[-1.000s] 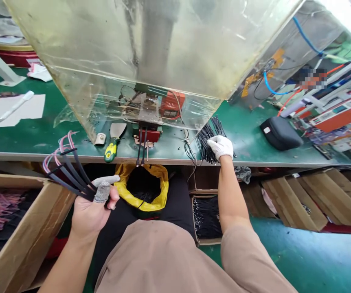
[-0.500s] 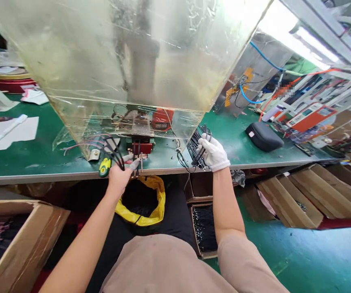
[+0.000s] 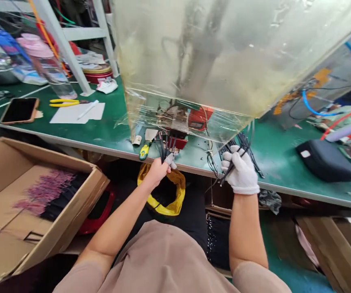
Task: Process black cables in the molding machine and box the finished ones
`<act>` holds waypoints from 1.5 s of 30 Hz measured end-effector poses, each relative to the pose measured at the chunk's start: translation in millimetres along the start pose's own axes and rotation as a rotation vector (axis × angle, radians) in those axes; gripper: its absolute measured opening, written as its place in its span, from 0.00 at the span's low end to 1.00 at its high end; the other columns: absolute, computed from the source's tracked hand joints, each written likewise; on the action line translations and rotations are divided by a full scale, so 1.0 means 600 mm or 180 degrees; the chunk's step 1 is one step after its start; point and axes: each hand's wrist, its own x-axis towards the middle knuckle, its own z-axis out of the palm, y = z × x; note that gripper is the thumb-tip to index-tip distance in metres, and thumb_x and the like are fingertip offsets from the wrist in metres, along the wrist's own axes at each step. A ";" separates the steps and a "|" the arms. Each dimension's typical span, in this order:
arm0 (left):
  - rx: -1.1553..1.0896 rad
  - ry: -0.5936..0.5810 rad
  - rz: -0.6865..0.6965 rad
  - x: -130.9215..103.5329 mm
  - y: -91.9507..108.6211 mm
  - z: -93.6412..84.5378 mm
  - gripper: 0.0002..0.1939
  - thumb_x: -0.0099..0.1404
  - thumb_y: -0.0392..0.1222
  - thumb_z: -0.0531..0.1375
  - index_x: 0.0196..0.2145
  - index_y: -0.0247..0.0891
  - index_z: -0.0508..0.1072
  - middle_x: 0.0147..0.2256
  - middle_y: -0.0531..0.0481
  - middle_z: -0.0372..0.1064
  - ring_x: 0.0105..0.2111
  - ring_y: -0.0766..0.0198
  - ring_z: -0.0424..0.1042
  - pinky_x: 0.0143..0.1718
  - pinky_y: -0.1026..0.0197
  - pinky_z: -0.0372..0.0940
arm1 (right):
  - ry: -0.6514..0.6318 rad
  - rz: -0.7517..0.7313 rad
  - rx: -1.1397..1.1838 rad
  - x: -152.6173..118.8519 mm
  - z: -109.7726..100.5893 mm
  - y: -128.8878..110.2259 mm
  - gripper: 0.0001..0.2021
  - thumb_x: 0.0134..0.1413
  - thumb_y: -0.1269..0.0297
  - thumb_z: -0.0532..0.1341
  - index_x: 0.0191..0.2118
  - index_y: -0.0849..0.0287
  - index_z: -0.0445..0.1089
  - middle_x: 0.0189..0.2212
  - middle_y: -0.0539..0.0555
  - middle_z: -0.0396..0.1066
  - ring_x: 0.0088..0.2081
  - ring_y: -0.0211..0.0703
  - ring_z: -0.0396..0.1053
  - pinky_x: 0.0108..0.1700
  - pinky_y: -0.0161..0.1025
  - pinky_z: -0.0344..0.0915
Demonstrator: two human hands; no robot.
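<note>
My left hand (image 3: 161, 170), with covers on some fingertips, is closed on several black cables (image 3: 162, 149) in front of a small red fixture (image 3: 178, 142) at the bench edge. My right hand (image 3: 242, 169), in a white glove, pinches black cables (image 3: 232, 166) over a pile of black cables (image 3: 253, 156) on the green bench. A yellow-green screwdriver (image 3: 145, 150) lies left of my left hand. Above the fixture hangs a clear plastic shield (image 3: 224, 69), with a red device (image 3: 199, 118) behind it.
Below the bench edge sits a yellow-rimmed bag (image 3: 175, 208). An open cardboard box (image 3: 80, 203) with pink and black wires stands at left. On the bench (image 3: 114, 136) are a phone (image 3: 21, 110), yellow pliers (image 3: 64, 102), a bottle (image 3: 53, 73) and a black case (image 3: 325, 160).
The view has swung left, bringing the phone, bottle and more of the box into sight. My right hand now has cables lifted off the pile. My left hand still grips its cables.
</note>
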 end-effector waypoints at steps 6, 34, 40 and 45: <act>-0.0402 -0.0384 0.0181 -0.120 0.028 -0.044 0.25 0.62 0.61 0.62 0.22 0.35 0.75 0.16 0.49 0.67 0.14 0.71 0.57 0.14 0.67 0.47 | -0.0321 -0.0011 0.0069 -0.051 0.045 -0.007 0.18 0.48 0.57 0.71 0.44 0.48 0.67 0.30 0.48 0.69 0.29 0.39 0.71 0.31 0.39 0.72; -0.1304 0.1250 0.0478 -0.214 0.074 -0.106 0.25 0.42 0.59 0.75 0.18 0.37 0.71 0.13 0.53 0.67 0.08 0.71 0.57 0.09 0.68 0.53 | -0.0864 0.2108 0.1279 0.069 0.257 0.141 0.06 0.67 0.70 0.52 0.41 0.62 0.66 0.27 0.51 0.72 0.24 0.33 0.68 0.23 0.29 0.70; -0.1270 0.1224 0.0398 -0.213 0.065 -0.111 0.24 0.46 0.59 0.73 0.18 0.37 0.71 0.13 0.51 0.66 0.09 0.69 0.59 0.08 0.69 0.50 | -0.0750 0.2172 0.1444 0.077 0.262 0.134 0.10 0.70 0.70 0.49 0.42 0.62 0.67 0.27 0.51 0.70 0.24 0.34 0.67 0.22 0.29 0.69; -0.1302 0.1241 0.0407 -0.216 0.063 -0.113 0.22 0.46 0.57 0.74 0.18 0.38 0.71 0.14 0.51 0.66 0.10 0.69 0.59 0.08 0.68 0.50 | -0.0721 0.2238 0.1474 0.080 0.260 0.131 0.10 0.69 0.71 0.49 0.43 0.63 0.67 0.28 0.51 0.71 0.24 0.34 0.65 0.23 0.29 0.68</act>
